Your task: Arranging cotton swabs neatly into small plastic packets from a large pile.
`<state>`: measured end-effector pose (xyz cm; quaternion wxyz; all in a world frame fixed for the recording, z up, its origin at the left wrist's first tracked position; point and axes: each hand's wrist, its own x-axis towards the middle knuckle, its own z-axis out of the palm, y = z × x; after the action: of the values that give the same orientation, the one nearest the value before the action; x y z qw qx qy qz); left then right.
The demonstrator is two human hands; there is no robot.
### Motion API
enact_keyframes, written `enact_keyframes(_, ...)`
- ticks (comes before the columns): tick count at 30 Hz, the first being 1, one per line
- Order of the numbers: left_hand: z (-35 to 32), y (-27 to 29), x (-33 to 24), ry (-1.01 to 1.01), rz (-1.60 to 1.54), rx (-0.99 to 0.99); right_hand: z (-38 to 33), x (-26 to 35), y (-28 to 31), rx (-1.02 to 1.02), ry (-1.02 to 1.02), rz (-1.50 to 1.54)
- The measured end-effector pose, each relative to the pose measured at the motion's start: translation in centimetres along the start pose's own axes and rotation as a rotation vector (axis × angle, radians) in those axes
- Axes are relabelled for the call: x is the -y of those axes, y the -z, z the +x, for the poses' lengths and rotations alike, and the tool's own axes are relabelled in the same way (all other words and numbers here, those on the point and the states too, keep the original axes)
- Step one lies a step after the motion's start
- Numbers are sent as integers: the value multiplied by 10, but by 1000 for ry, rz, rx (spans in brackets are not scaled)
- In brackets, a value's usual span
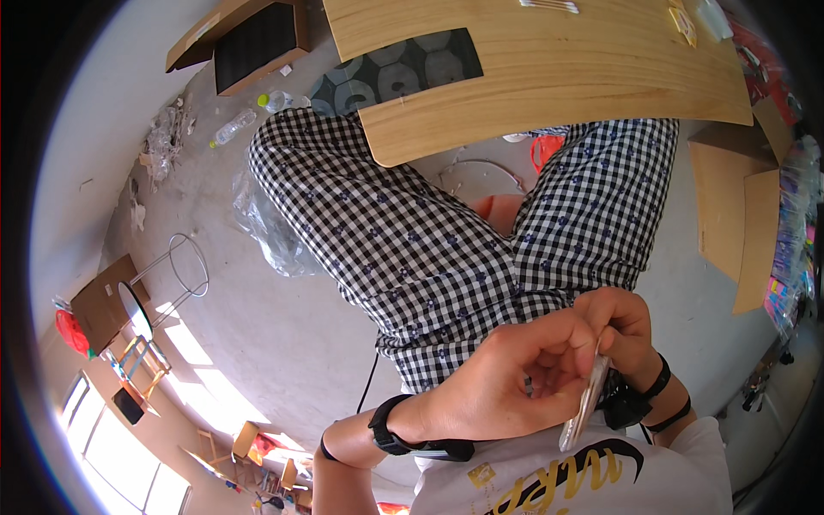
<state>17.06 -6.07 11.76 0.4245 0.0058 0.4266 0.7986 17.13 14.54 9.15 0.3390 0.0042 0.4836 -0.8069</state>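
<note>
Close to my chest, both hands meet over a slim clear plastic packet (584,405) with pale, thin sticks apparently inside it. My left hand (515,373) is closed, its fingers curled against the packet's side. Pinching its upper end is my right hand (620,326), thumb and fingers pressed together. The packet hangs tilted, its lower end toward my white shirt. My fingers hide part of it. Beyond my knees, several white-tipped cotton swabs (549,6) lie on the wooden table (549,77), with a small yellow packet (683,27) to their right.
A dark patterned sheet (399,73) overhangs the table's left edge. An open cardboard box (730,206) stands at right, beside colourful plastic packages (794,257). Plastic bottles (232,127) and a clear bag (270,227) lie on the floor at left, near a round-framed metal stool (187,264).
</note>
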Motion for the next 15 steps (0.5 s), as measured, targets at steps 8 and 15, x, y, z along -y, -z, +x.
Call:
enact_keyframes(8, -3, 3, 5, -302, 245, -303, 8, 5, 1, -241, 313, -180)
enact_keyframes(15, -5, 2, -7, -460, 605, -413, 0, 11, 4, -209, 603, -498)
